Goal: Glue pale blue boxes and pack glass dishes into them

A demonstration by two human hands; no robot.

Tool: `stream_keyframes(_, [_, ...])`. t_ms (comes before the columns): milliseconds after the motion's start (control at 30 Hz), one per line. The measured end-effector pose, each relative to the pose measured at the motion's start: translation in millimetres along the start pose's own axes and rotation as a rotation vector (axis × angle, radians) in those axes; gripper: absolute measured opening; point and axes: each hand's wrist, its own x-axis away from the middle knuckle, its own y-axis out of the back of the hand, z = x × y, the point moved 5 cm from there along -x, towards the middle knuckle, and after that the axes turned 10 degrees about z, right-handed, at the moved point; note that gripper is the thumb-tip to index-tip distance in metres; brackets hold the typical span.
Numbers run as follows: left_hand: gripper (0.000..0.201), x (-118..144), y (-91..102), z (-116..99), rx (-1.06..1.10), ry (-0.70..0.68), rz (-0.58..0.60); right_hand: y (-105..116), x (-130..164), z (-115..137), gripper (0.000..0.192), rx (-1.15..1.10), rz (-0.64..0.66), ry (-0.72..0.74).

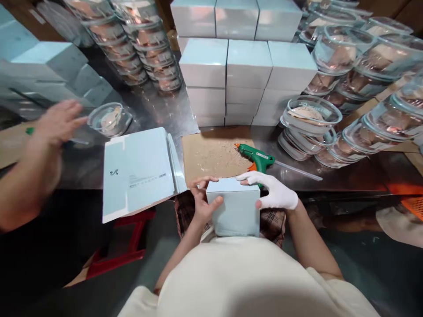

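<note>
Head view: bare left hand (202, 203) and gloved right hand (276, 191) clasp a pale blue box (235, 210) near a glue gun (258, 158).

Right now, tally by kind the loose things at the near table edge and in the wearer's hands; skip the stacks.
Pale blue box, held in left hand and gloved right hand: 1
Flat carton: 1
Green glue gun: 1
Cardboard sheet: 1
Lone clear bowl: 1
Total: 5

Box (236, 211) held between both hands at near table edge, cardboard sheet (211, 154) just beyond, glue gun (257, 158) right of sheet, stacked boxes (247, 66) far behind.
</note>
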Motion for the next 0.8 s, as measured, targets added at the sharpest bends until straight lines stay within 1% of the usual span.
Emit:
stream_keyframes(67, [0.049,0,0.4,-1,-0.030,0.005,0.070,1,-1,10,0.048,0.150,0.031,0.010])
stream_keyframes(100, [0.048,1,0.3,-1,-0.043,0.007,0.090,0,-3,13,0.040,0.196,0.054,0.018])
stream_keyframes(167, [0.048,3,0.0,-4,-0.049,0.005,0.098,-3,-6,15,0.035,0.221,0.111,0.039])
stream_keyframes(200, [0.046,3,0.0,-5,-0.044,0.001,0.091,-3,-5,12,0.035,0.214,0.112,0.034])
stream_keyframes(233, [0.044,3,1.0,-7,-0.041,0.001,0.069,-3,-2,8,0.038,0.197,0.073,0.010])
stream_keyframes(267, [0.041,1,3.9,-8,-0.047,0.000,0.020,-2,4,2,0.044,0.170,-0.020,-0.032])
stream_keyframes(300, [0.039,-1,8.9,-10,-0.063,0.001,-0.056,-1,12,-5,0.052,0.135,-0.169,-0.089])
stream_keyframes(367, [0.038,-4,23.9,-13,-0.105,-0.015,-0.295,-4,38,-21,0.068,0.036,-0.511,-0.233])
stream_keyframes(400, [0.039,-4,31.3,-14,-0.110,-0.035,-0.424,-12,50,-28,0.073,-0.020,-0.625,-0.301])
stream_keyframes(433, [0.040,-4,36.8,-13,-0.090,-0.055,-0.526,-23,59,-33,0.076,-0.075,-0.682,-0.360])
stream_keyframes(467, [0.041,-3,39.8,-12,-0.049,-0.066,-0.587,-34,65,-37,0.078,-0.128,-0.695,-0.410])
stream_keyframes(500, [0.041,-3,40.2,-9,0.001,-0.062,-0.603,-44,68,-39,0.079,-0.176,-0.695,-0.452])
stream_keyframes(533, [0.041,-3,38.7,-7,0.032,-0.042,-0.579,-51,69,-39,0.079,-0.215,-0.716,-0.484])
stream_keyframes(567, [0.041,-3,35.9,-6,0.022,-0.013,-0.526,-51,71,-37,0.077,-0.233,-0.769,-0.500])
stream_keyframes(600, [0.042,-2,33.5,-9,-0.042,0.001,-0.471,-47,70,-32,0.072,-0.225,-0.818,-0.497])
stream_keyframes(633, [0.048,-3,31.8,-15,-0.162,-0.013,-0.419,-40,67,-24,0.064,-0.179,-0.819,-0.466])
stream_keyframes(667, [0.059,-4,30.4,-26,-0.324,-0.055,-0.365,-31,61,-12,0.056,-0.096,-0.759,-0.411])
stream_keyframes(700, [0.078,-7,29.0,-40,-0.503,-0.125,-0.311,-22,52,3,0.047,0.017,-0.642,-0.336])
stream_keyframes(733, [0.097,-12,25.8,-53,-0.673,-0.186,-0.207,-13,41,19,0.039,0.148,-0.485,-0.251])
stream_keyframes(767, [0.105,-18,21.7,-64,-0.806,-0.213,-0.058,-6,31,35,0.033,0.280,-0.320,-0.164])
stream_keyframes(800, [0.104,-24,18.0,-72,-0.904,-0.225,0.102,2,23,49,0.030,0.391,-0.168,-0.087])
